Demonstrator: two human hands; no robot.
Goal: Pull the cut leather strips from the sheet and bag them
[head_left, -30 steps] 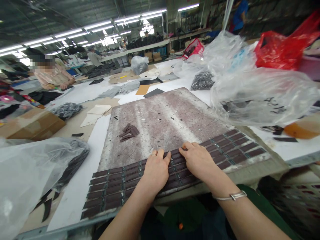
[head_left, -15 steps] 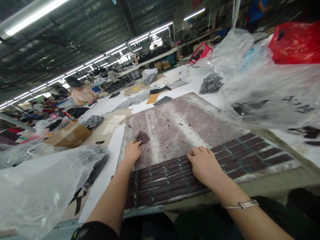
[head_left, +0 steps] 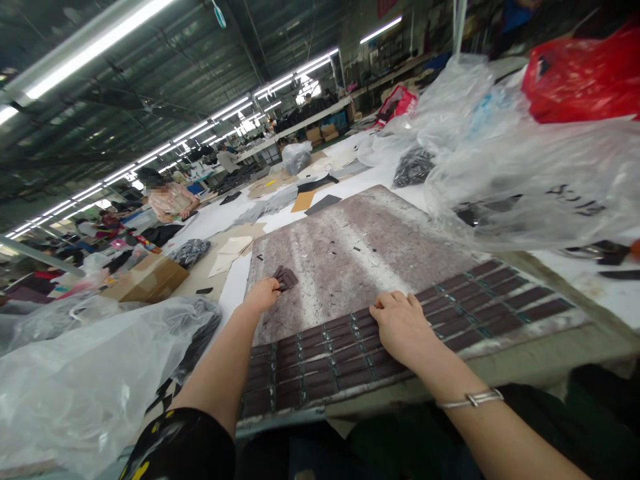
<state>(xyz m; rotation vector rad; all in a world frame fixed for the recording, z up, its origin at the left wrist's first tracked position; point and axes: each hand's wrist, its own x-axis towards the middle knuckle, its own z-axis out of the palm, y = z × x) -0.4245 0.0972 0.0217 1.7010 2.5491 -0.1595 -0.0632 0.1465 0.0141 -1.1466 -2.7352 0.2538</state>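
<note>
My left hand (head_left: 263, 295) is closed on a small fanned stack of dark brown strips (head_left: 287, 279), just above the mottled board (head_left: 345, 270). Along the board's near edge lie several rows of dark brown strips (head_left: 315, 363), with greenish, shiny marks where their ends meet. My right hand (head_left: 401, 325) rests at the upper edge of these rows, its fingers bent down and drawn together. Whatever is beneath those fingertips is hidden. A metal bracelet circles the right wrist.
Clear plastic bags lie left (head_left: 75, 373) and right (head_left: 525, 193) of the board. Beyond the left bag is a cardboard box (head_left: 147, 277). A red bag (head_left: 580, 80) sits at the far right. Small dark scraps dot the board. Another person (head_left: 170, 200) works farther down the table.
The view has shifted slightly. My left hand still holds the strip stack, which looks a little more fanned out. My right hand stays at the upper edge of the rows.
</note>
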